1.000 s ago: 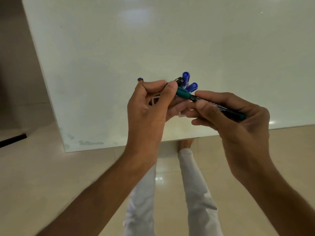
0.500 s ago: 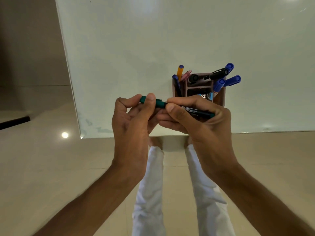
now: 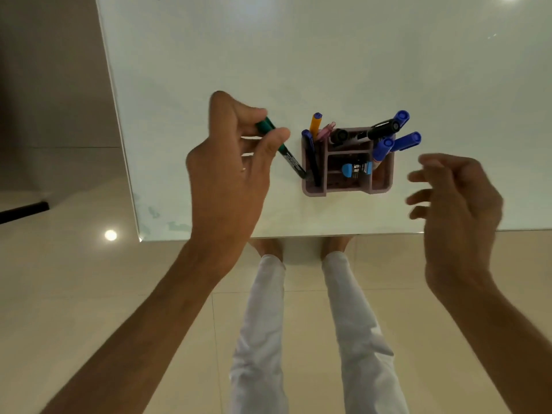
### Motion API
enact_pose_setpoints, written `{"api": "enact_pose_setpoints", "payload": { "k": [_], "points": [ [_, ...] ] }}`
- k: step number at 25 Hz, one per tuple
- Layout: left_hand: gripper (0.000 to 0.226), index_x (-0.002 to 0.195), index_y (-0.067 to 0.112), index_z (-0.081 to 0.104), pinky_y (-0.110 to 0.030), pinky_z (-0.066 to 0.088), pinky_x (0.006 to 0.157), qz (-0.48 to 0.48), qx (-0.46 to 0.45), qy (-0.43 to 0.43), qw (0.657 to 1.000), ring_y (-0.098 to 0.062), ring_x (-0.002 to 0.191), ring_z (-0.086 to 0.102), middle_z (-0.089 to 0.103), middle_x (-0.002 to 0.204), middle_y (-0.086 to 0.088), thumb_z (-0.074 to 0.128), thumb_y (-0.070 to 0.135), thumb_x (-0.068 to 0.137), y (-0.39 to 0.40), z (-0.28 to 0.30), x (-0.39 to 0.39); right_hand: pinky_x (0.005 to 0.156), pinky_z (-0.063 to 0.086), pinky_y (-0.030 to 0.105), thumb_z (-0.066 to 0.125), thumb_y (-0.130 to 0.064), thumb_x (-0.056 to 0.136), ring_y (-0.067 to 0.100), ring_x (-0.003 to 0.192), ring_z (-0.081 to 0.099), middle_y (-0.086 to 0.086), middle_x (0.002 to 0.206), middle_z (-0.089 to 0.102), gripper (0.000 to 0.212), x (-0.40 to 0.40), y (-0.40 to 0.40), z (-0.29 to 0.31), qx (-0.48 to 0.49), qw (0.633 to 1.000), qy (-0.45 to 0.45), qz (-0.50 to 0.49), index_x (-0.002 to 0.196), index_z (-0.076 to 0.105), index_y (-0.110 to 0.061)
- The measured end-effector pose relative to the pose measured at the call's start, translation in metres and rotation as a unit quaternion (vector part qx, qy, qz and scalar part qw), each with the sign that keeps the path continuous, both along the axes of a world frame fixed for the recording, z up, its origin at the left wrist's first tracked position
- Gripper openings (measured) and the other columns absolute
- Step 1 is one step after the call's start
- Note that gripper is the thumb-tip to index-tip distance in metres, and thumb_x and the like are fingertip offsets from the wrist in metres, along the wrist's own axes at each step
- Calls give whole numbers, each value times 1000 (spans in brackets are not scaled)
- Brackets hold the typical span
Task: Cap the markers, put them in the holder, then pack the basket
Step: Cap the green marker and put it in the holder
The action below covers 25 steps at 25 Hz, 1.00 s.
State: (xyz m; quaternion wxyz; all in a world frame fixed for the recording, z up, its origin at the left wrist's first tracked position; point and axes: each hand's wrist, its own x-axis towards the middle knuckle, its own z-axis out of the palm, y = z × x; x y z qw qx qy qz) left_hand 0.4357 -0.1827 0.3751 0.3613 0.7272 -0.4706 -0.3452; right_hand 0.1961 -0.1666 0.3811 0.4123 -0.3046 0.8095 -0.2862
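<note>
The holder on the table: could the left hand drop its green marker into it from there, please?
Probably yes. The left hand holds the green marker with its lower end already at the holder's left edge; the right hand is open and off to the other side.

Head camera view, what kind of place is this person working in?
Probably an indoor office or study room. A glossy white table carries a desk holder full of markers, the left hand grips a green-capped marker, and the floor is polished beige tile.
</note>
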Motion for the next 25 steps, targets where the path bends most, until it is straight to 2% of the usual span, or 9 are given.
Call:
{"api": "enact_pose_setpoints", "payload": {
  "k": [4,6,9,13,16,19,21,23,25],
  "points": [
    [33,115,5,58,-36,65,76,-127,45,-79,988,-14,90,77,76,104,2,73,30,99,-2,-15,-19,79,63,47,64,-35,101,20,85,72,-5,102,75,21,-42,7,-24,102,984,95,113,117,70,-22],
    [29,117,8,60,-39,65,82,-157,69,-76,982,-15,97,77,78,110,3,71,29,101,-2,-26,-25,77,65,44,65,-45,102,20,86,76,-1,104,76,32,-48,4,-36,138,971,86,176,124,68,-21],
    [29,126,13,60,-17,58,94,-138,89,-39,986,-6,106,74,78,114,8,69,27,102,2,-33,-27,52,58,24,60,-38,105,20,67,78,3,99,80,31,-47,-9,-50,151,966,42,208,126,69,-16],
    [35,128,16,58,-3,50,90,-101,116,-17,988,2,102,71,74,113,13,72,33,100,18,-37,-25,40,50,16,62,-33,105,11,53,75,0,88,80,26,-43,-19,-60,124,955,47,266,120,73,-14],
    [40,131,17,56,0,49,83,-72,160,0,985,2,99,70,75,117,8,71,37,99,33,-39,-29,43,53,13,61,-29,105,5,54,74,3,82,79,26,-42,-25,-69,107,941,74,313,109,75,-7],
    [36,129,20,56,4,46,75,-11,198,32,980,-1,98,71,77,115,5,68,39,101,42,-39,-46,51,60,21,58,-31,105,6,51,73,0,69,78,26,-62,-41,-74,59,927,145,340,93,73,-13],
    [33,127,22,58,4,45,71,2,211,37,977,-2,98,72,76,112,8,67,41,102,44,-38,-61,52,60,21,59,-32,105,7,50,73,-1,67,77,27,-87,-52,-73,50,923,165,344,91,73,-13],
    [27,124,24,60,-2,50,79,-21,219,37,975,-2,99,72,77,110,10,65,39,102,44,-36,-74,51,61,20,60,-35,105,8,51,74,2,70,78,32,-116,-61,-69,56,929,169,325,92,73,-10],
    [20,120,25,62,-13,52,87,-41,228,48,972,-3,104,73,79,110,11,64,35,102,43,-35,-83,58,66,30,61,-33,104,13,54,76,5,73,79,32,-148,-68,-64,61,941,175,281,93,75,-6]
  ]
}}
